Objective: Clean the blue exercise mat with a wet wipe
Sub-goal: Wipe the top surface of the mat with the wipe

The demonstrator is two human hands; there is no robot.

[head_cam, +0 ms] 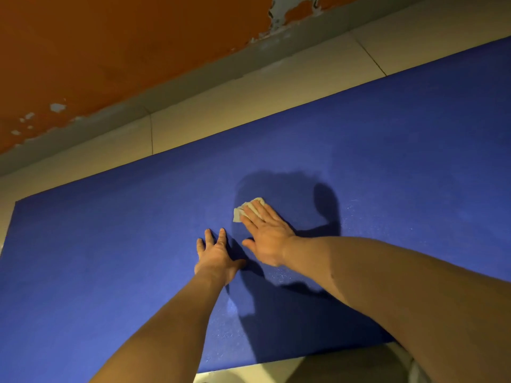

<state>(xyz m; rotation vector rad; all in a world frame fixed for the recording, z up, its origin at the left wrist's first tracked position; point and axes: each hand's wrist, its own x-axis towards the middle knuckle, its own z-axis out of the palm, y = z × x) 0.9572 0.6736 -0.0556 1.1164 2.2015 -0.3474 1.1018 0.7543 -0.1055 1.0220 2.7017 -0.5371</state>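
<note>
The blue exercise mat lies flat on the floor and fills most of the view. A crumpled pale wet wipe sits near the mat's middle. My right hand presses flat on the wipe with straight fingers, covering most of it. My left hand rests palm down on the bare mat just to the left of the right hand, fingers spread. Both forearms reach in from the bottom of the view.
Pale floor tiles border the mat's far edge. Beyond them runs a grey skirting under an orange wall with peeling paint. A strip of tile shows at the near edge.
</note>
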